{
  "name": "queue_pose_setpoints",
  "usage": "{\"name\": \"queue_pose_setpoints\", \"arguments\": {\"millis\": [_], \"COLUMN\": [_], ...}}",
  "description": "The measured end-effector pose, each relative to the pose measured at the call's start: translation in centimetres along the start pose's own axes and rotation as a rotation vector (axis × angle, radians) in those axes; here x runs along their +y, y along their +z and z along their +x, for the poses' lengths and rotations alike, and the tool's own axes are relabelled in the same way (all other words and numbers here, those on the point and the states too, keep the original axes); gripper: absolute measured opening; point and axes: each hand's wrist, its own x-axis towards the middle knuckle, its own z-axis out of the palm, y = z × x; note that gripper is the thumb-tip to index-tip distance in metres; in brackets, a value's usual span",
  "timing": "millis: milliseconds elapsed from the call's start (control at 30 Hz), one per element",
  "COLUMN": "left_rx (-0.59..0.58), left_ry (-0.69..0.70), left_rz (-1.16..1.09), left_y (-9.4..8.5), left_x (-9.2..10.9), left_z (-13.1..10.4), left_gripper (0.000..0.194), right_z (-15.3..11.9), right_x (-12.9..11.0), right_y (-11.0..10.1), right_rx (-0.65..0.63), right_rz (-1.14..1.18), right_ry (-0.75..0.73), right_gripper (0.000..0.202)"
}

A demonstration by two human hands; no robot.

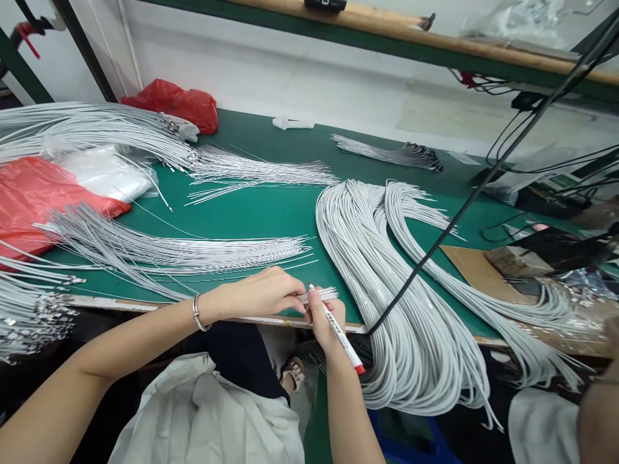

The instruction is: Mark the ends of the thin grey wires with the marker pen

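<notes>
Wires (329, 293), thin and whitish, formed a small bundle between the left hand (275, 293) and the right hand (320, 325), at the near edge of the green desk (256, 212). Dark print on the white, red-ended marker (344, 338) was too small to read. Left fingers pinched the bundle; right fingers gripped the marker.

Even, fairly bright light, shadow below green tabletop (271, 212), wide-angle stretched edges, blurred lower-right corner.
</notes>
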Motion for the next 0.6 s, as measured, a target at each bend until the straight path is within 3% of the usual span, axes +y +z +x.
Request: {"name": "queue_pose_setpoints", "arguments": {"millis": [233, 333, 400, 600], "left_rx": [-0.005, -0.040, -0.080, -0.144], "left_ry": [-0.054, -0.140, -0.190, -0.201], "left_rz": [-0.034, -0.197, -0.305, -0.406], "left_y": [-0.6, -1.4, -1.8, -2.2], "left_x": [0.4, 0.1, -0.2, -0.3], "left_z": [-0.1, 0.0, 0.1, 0.3], "left_gripper": [0.023, 0.028, 0.030, 0.028], "right_z": [0.4, 0.0, -0.4, -0.6], "right_x": [0.4, 0.6, 0.8, 0.6], "right_y": [0.0, -1.0, -1.7, -2.0], "right_rx": [0.053, 0.199, 0.268, 0.167], "right_rz": [0.003, -0.004, -0.034, -0.098], "right_ry": [-0.016, -0.013, -0.042, -0.120], "right_gripper": [0.049, 0.035, 0.037, 0.039]}}
